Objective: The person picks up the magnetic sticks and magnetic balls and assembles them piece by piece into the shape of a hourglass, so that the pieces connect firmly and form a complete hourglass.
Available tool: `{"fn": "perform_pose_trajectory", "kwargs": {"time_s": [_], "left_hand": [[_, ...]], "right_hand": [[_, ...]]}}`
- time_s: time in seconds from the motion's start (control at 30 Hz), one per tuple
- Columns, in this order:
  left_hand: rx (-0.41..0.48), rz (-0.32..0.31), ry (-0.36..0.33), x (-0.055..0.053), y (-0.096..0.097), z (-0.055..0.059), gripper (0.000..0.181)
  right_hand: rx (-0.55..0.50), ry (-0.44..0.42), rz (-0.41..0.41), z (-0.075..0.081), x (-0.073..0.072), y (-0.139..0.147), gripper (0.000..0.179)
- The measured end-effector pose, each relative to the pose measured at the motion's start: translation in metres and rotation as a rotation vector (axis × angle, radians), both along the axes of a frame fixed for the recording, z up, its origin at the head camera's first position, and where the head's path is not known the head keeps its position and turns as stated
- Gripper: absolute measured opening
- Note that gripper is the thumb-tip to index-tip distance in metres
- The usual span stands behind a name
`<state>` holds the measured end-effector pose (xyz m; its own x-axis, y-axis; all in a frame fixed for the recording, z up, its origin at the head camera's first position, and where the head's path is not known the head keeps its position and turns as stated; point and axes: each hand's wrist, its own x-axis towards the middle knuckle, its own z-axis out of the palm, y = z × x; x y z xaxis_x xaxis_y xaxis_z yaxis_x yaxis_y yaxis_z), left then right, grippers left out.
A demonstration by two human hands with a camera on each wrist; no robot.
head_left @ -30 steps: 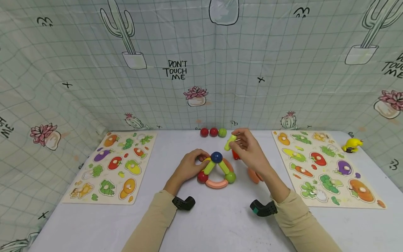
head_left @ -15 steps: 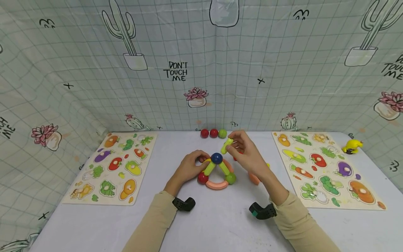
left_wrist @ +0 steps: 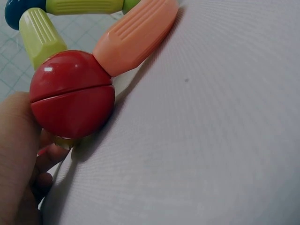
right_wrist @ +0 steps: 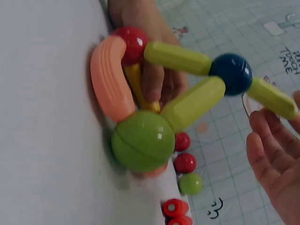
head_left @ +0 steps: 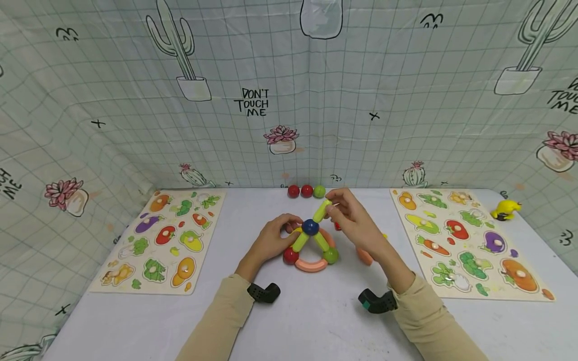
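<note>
While the left hand (head_left: 273, 235) grips the ball-and-rod frame (head_left: 321, 241) at its yellow rod (right_wrist: 136, 84), the right hand (head_left: 353, 218) pinches a yellow-green rod (head_left: 322, 211) between thumb and fingers. Held rod slanted, lower end touching the blue ball (head_left: 310, 227) at the frame's top. Frame stands mid-table (head_left: 311, 311), well apart from both side edges. From the blue ball, two yellow-green legs (head_left: 300, 242) slope down to a red ball (head_left: 291, 255) and a green ball (head_left: 331, 255); coral arc (head_left: 311, 265) between these, facing the near edge. By the far edge: row of three balls (head_left: 306, 191), two red, one green. Puzzle boards (head_left: 164, 287) toward left and right edges. Yellow toy (head_left: 506, 208) near far right corner.
</note>
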<state>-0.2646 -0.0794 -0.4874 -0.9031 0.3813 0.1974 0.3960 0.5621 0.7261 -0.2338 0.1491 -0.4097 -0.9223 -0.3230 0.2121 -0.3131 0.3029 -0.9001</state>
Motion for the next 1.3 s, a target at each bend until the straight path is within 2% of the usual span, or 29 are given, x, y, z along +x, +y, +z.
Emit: {"fn": "perform_pose_trajectory", "kwargs": {"time_s": [0.13, 0.2, 0.37, 0.5, 0.7, 0.9, 1.03, 1.17, 1.3], "left_hand": [[0.019, -0.036, 0.039, 0.0, -0.001, 0.001, 0.046], [0.019, -0.055, 0.055, 0.0, -0.002, 0.001, 0.048], [0.006, -0.077, 0.078, 0.001, -0.003, 0.001, 0.037], [0.007, -0.071, 0.064, 0.001, -0.003, 0.003, 0.032], [0.011, -0.05, 0.049, 0.0, -0.002, 0.002, 0.033], [0.005, -0.029, 0.07, 0.0, -0.003, 0.0, 0.033], [0.055, -0.061, 0.079, 0.0, -0.003, -0.001, 0.035], [0.118, -0.102, 0.032, 0.001, -0.003, 0.001, 0.035], [0.135, -0.093, -0.014, 0.002, -0.003, 0.002, 0.032]], "right_hand": [[0.045, 0.018, -0.027, -0.002, -0.003, 0.006, 0.034], [0.086, 0.042, -0.05, -0.004, -0.005, 0.009, 0.033], [0.232, 0.092, -0.079, -0.008, -0.01, 0.017, 0.028], [0.359, 0.133, -0.059, -0.013, -0.013, 0.021, 0.026], [0.499, 0.093, -0.044, -0.023, -0.014, 0.027, 0.032], [0.56, 0.072, -0.02, -0.031, -0.016, 0.032, 0.036], [0.585, 0.067, -0.003, -0.034, -0.016, 0.033, 0.041], [0.601, 0.073, 0.008, -0.035, -0.017, 0.034, 0.044], [0.616, 0.089, 0.01, -0.036, -0.017, 0.035, 0.044]]}}
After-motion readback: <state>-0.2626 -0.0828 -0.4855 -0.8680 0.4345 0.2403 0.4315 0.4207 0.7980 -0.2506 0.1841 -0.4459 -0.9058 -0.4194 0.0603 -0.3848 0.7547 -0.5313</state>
